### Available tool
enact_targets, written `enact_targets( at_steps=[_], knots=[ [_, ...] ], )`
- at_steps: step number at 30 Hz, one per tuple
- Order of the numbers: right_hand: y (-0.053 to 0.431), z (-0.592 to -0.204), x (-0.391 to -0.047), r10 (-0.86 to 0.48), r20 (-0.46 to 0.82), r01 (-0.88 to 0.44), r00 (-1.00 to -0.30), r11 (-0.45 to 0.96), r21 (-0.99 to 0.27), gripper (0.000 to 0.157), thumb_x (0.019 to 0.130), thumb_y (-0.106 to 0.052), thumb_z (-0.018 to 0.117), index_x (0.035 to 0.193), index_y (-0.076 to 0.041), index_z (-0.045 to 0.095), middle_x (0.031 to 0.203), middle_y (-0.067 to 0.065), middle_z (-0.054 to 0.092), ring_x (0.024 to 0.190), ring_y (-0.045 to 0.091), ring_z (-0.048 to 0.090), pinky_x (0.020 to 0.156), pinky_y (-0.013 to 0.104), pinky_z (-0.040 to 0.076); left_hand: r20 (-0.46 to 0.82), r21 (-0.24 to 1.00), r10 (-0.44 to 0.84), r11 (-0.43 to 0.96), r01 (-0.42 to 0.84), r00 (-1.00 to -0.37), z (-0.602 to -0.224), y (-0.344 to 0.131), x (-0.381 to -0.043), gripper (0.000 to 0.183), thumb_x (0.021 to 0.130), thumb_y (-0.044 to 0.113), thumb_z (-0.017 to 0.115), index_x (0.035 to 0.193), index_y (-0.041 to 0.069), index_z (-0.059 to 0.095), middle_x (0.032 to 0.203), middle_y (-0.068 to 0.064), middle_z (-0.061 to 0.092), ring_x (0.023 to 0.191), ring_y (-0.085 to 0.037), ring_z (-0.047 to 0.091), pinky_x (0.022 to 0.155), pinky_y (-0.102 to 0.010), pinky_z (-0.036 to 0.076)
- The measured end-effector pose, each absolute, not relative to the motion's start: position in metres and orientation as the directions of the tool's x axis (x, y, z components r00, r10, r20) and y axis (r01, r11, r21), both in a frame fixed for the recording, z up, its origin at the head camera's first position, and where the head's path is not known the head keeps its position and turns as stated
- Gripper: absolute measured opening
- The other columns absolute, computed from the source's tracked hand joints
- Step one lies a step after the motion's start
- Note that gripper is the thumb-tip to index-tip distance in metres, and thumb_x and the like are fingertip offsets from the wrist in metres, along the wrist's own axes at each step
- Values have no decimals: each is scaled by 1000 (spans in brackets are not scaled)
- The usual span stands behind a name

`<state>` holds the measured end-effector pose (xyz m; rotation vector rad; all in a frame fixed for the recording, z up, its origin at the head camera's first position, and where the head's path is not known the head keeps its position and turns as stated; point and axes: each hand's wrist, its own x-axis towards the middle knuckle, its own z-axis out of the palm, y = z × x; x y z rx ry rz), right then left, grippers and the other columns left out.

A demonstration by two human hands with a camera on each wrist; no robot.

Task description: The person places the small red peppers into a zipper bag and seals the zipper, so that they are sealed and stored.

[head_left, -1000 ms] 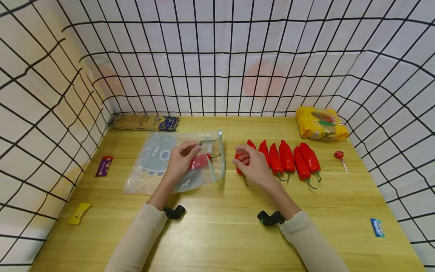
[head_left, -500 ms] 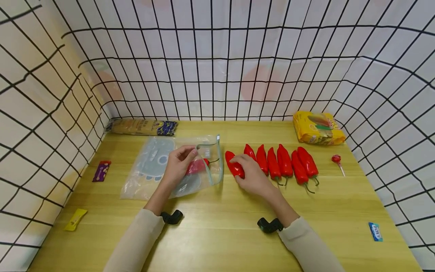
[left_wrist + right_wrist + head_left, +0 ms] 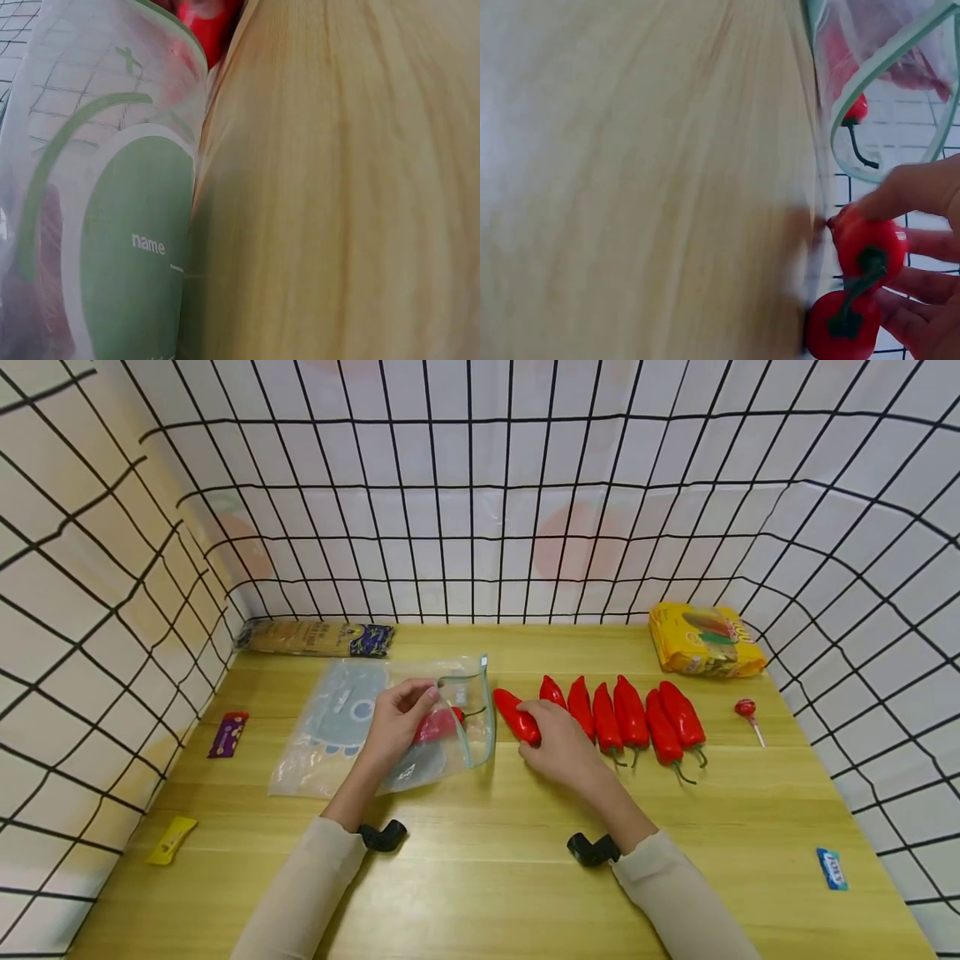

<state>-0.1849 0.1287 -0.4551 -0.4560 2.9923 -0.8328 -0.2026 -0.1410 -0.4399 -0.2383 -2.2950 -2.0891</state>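
My left hand (image 3: 396,718) pinches the upper edge of a clear zip bag (image 3: 318,768) with a blue cartoon print, and its green-trimmed mouth gapes toward the right. Inside lies one red pepper (image 3: 437,725), its green stem pointing at the opening. My right hand (image 3: 564,743) grips another red pepper (image 3: 516,716) with thumb and fingers, just right of the bag's mouth. That pepper slants, its tip toward the bag; in the right wrist view its green stem (image 3: 866,281) faces the camera. Right of this hand several more red peppers (image 3: 632,714) lie side by side, the nearest partly hidden.
At the back left lies a long brown-and-blue packet (image 3: 315,639); a yellow packet (image 3: 708,641) sits back right. Around the sides are a lollipop (image 3: 745,708), a purple wrapper (image 3: 228,735), a yellow sweet (image 3: 172,841) and a blue sweet (image 3: 832,869). Black wire mesh (image 3: 472,535) encloses the table.
My right hand has taken hold of the leftmost pepper in the row and shifted it slightly left, tip toward the bag. The left hand keeps its pinch on the bag.
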Motion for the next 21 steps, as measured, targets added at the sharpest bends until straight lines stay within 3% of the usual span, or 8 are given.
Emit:
enact_targets(
  at_steps=[5, 11, 13, 17, 21],
  knots=[
    [135, -452, -185, -210, 145, -255, -967, 742, -620, 43, 89, -25, 62, 130, -14, 57, 123, 4, 63, 101, 21, 59, 88, 39, 53, 127, 986, 97, 97, 137, -987, -439, -141, -203, 27, 92, 18, 67, 113, 1, 68, 105, -13, 71, 82, -7, 62, 76, -17, 53],
    [151, -445, -184, -74, 243, -232, -967, 643, -730, 31, 97, -33, 56, 122, -16, 62, 99, 0, 68, 67, 17, 54, 61, 28, 48, 127, 985, 120, 100, 140, -985, -438, -141, -202, 27, 93, 15, 67, 114, -1, 67, 95, 1, 71, 83, -9, 63, 74, -18, 53],
    [157, -443, -184, -29, 283, -242, -959, 607, -757, 31, 97, -34, 57, 120, -14, 63, 97, 1, 69, 67, 17, 56, 60, 24, 47, 126, 985, 130, 105, 140, -983, -436, -140, -201, 26, 92, 14, 67, 113, -2, 67, 96, 0, 70, 84, -10, 63, 74, -18, 54],
    [164, -441, -183, -17, 261, -233, -965, 507, -830, 34, 97, -37, 59, 119, -12, 63, 106, 4, 69, 83, 19, 63, 69, 19, 51, 117, 983, 143, 124, 135, -983, -432, -139, -199, 25, 92, 14, 67, 112, -1, 69, 100, -3, 71, 88, -10, 65, 78, -19, 54],
    [159, -442, -182, -160, 120, -173, -980, 373, -912, 32, 96, -35, 60, 121, -14, 60, 108, 9, 66, 84, 34, 65, 74, 36, 58, 98, 984, 138, 137, 117, -986, -430, -138, -199, 26, 92, 16, 68, 113, 1, 69, 104, -8, 71, 89, -10, 65, 80, -18, 54]
  ],
)
